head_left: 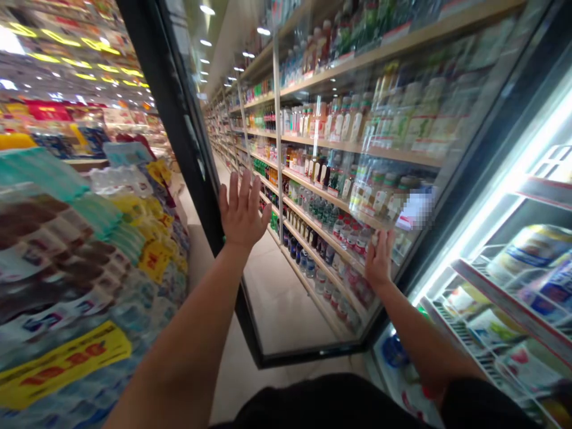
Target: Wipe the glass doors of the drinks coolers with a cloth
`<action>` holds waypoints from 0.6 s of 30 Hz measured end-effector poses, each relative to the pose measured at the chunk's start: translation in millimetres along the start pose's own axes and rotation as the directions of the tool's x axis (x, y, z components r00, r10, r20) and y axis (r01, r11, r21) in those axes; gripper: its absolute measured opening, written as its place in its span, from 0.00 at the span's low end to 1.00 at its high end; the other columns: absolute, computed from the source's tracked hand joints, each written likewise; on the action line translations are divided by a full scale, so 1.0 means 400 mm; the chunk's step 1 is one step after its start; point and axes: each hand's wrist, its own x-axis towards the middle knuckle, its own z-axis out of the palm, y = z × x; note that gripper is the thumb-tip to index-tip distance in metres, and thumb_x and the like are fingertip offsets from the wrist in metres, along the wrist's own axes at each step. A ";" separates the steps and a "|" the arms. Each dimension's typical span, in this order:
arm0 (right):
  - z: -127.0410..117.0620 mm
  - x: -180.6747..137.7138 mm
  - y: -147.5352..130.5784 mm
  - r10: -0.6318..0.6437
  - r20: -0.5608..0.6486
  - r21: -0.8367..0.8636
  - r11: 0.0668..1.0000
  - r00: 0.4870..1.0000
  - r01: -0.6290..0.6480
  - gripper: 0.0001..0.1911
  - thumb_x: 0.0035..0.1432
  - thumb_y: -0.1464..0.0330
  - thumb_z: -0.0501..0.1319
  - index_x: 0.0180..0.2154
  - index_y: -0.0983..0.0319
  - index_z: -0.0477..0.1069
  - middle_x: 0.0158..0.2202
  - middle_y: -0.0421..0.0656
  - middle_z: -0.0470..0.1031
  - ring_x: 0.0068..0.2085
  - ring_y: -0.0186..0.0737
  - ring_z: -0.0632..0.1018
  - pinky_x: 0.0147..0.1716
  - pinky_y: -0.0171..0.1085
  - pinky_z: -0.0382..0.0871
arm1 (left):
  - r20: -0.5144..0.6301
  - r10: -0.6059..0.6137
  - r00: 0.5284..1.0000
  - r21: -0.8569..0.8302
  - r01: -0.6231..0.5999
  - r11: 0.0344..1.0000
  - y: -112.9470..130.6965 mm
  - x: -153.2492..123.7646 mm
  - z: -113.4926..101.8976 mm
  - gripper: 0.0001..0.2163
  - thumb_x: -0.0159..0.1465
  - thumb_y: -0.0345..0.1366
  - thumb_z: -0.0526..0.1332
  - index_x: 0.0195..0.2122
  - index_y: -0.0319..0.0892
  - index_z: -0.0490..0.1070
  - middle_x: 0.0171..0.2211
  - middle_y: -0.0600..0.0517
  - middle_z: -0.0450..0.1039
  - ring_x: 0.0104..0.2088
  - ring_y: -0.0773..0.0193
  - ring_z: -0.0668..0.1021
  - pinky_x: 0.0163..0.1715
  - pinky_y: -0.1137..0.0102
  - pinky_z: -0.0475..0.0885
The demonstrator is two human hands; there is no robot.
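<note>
A glass cooler door point(286, 310) with a black frame stands swung out in front of me. My left hand point(242, 212) lies flat against the door near its outer black edge, fingers spread and holding nothing. My right hand point(379, 260) presses the glass closer to the hinge side, fingers stretched upward against the pane. Through the glass I see an aisle of shelves with bottled drinks point(322, 220).
The lit cooler interior point(513, 286) at the right holds wire racks with packaged goods. A stacked display of bottled water packs and yellow price signs point(67, 357) stands close on the left. A tiled aisle floor point(286, 298) runs ahead between them.
</note>
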 end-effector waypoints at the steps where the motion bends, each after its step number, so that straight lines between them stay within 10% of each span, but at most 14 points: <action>1: -0.001 -0.023 0.010 0.013 0.023 -0.004 1.000 1.000 -0.013 0.31 0.73 0.63 0.48 0.73 0.60 0.45 0.75 0.58 0.44 0.75 0.54 0.48 0.69 0.64 0.54 | -0.005 0.002 1.000 0.002 -0.002 1.000 -0.001 0.000 0.001 0.30 0.71 0.50 0.53 0.71 0.42 0.57 0.71 0.42 0.56 0.74 0.50 0.50 0.73 0.50 0.42; 9: -0.075 0.195 0.112 0.061 -0.171 0.044 0.998 0.983 -0.054 0.34 0.74 0.59 0.47 0.73 0.67 0.44 0.75 0.63 0.41 0.76 0.53 0.46 0.71 0.60 0.50 | -0.001 -0.022 1.000 -0.068 0.022 0.997 -0.008 -0.002 0.010 0.32 0.71 0.53 0.52 0.72 0.44 0.55 0.72 0.43 0.54 0.74 0.48 0.49 0.73 0.47 0.40; 18: -0.075 0.023 0.189 0.070 -0.096 0.039 0.997 0.993 -0.067 0.32 0.73 0.61 0.48 0.74 0.61 0.45 0.75 0.60 0.45 0.75 0.54 0.49 0.70 0.62 0.51 | -0.024 0.045 0.999 0.059 -0.043 0.997 -0.013 -0.007 0.013 0.33 0.70 0.49 0.55 0.73 0.44 0.52 0.73 0.43 0.51 0.75 0.53 0.46 0.73 0.49 0.43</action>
